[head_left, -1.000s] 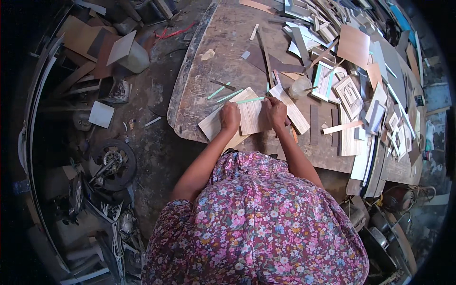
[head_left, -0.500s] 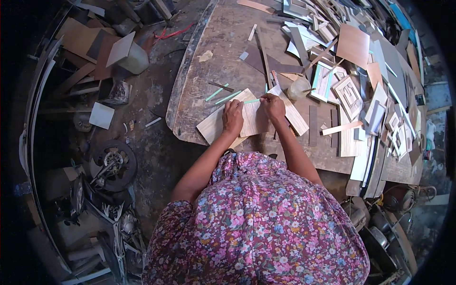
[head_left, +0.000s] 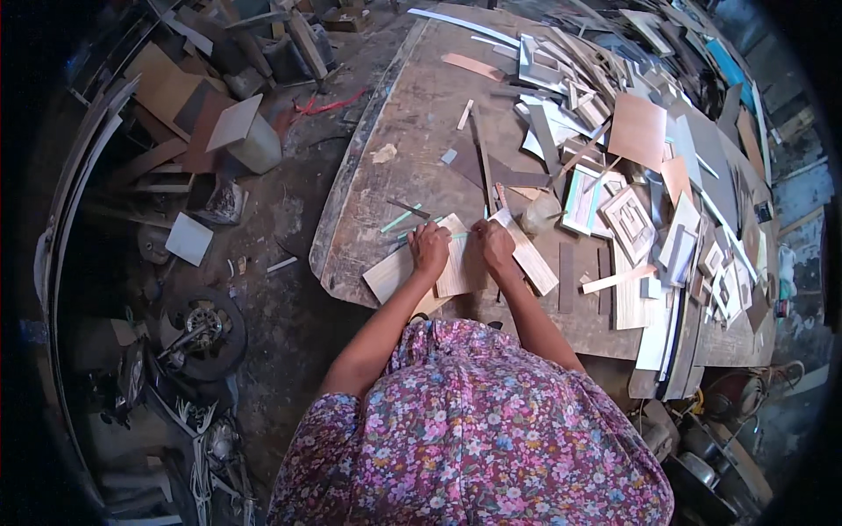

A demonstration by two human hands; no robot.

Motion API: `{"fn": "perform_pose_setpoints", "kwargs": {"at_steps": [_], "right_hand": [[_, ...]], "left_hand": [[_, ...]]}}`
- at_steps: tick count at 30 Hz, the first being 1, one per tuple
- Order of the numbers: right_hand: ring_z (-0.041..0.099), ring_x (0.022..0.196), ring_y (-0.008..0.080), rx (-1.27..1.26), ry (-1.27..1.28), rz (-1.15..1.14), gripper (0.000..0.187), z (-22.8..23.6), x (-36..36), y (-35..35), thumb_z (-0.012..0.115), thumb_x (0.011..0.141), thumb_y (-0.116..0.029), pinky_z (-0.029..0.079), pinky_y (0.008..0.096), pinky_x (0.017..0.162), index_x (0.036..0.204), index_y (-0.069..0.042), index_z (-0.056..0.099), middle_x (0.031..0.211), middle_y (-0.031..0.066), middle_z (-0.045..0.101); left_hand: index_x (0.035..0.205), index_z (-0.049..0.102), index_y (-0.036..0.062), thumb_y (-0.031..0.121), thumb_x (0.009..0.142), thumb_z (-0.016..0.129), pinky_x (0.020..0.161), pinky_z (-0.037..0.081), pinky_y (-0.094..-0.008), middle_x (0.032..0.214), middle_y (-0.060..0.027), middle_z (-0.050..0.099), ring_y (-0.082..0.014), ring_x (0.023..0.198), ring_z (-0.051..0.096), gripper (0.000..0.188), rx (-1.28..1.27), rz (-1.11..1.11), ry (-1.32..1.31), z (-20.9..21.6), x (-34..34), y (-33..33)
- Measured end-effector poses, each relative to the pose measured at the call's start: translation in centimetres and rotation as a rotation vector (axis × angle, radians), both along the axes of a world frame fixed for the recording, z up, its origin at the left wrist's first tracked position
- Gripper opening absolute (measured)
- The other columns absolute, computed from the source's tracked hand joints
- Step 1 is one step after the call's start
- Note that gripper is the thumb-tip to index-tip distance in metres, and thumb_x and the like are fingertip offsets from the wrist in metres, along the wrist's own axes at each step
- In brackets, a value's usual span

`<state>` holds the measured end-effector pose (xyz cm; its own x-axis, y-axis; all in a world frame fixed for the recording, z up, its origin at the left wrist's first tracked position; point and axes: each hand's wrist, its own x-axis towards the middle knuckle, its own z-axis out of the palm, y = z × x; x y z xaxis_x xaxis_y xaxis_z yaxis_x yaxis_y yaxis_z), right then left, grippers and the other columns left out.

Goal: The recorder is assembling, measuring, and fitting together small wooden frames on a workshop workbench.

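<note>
A pale wooden board [head_left: 460, 270] lies at the near edge of the workbench, between my two hands. My left hand [head_left: 430, 249] rests over its left side with the fingers bent, gripping it. A thin light-green strip [head_left: 460, 235] runs along the board's far end. At the strip's right end, my right hand [head_left: 496, 245] is closed in a pinch on it; the fingertips are partly hidden. Another pale board [head_left: 386, 277] sticks out under my left hand. To the right of my right hand, a third board [head_left: 533, 265] lies slanted.
Loose green strips [head_left: 401, 218] and a dark narrow stick [head_left: 408, 209] lie beyond my left hand. A whitish translucent container [head_left: 541, 213] stands beyond the right board. Frames, panels and offcuts [head_left: 627, 215] are heaped on the right. A wheel [head_left: 203, 329] is on the floor at left.
The view has shifted, so the bench and boards appear lower in the picture. My hands are slightly closer together, the right one still at the green strip.
</note>
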<state>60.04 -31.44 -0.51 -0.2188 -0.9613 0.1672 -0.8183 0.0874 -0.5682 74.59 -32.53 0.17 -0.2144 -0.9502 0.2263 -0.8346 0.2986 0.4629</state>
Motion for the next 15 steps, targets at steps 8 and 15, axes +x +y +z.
{"fn": "perform_pose_setpoints", "kwargs": {"at_steps": [8,15], "right_hand": [[0.057,0.066,0.028,0.054,-0.041,0.098,0.014,0.7,-0.4,-0.9,0.055,0.068,-0.019,0.042,0.037,0.055,0.077,-0.01,0.061,0.071,0.0128,0.058],[0.058,0.059,0.0274,0.003,-0.075,0.155,0.017,-1.0,-1.0,-1.2,0.061,0.064,-0.021,0.044,0.0353,0.053,0.074,-0.007,0.061,0.066,0.0131,0.059]], "left_hand": [[0.069,0.063,0.0153,0.019,0.066,0.06,0.071,0.03,-0.0398,0.077,-0.0044,0.053,-0.0221,0.083,0.048,0.006,0.081,0.091,0.015,-0.2,0.0,-1.0],[0.097,0.056,0.0133,0.021,0.067,0.061,0.075,0.033,-0.0457,0.101,-0.0073,0.046,-0.0247,0.095,0.042,0.031,-0.027,0.195,-0.024,0.5,-0.9,1.0]]}}
